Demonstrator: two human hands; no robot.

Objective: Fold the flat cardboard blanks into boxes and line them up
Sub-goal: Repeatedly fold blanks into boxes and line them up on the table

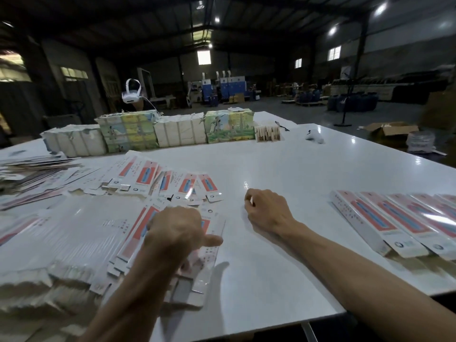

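Note:
A loose pile of flat red-and-white cardboard blanks [138, 233] lies in front of me on the left of the white table [283, 267]. My left hand [176, 227] rests on top of this pile, knuckles up and thumb sticking out to the right; its fingers are hidden behind the back of the hand. My right hand [266, 211] rests on bare table to the right, fingers loosely curled, holding nothing. A row of folded boxes [394, 225] lies side by side at the right edge. More blanks [172, 183] are fanned out beyond my left hand.
Wrapped bundles of blanks [61, 233] fill the near left. Paper-wrapped stacks [180, 132] form a wall along the table's far side, with a white headset [132, 93] behind them. The near table edge [320, 314] cuts diagonally at the lower right. An open carton [389, 129] sits on the floor.

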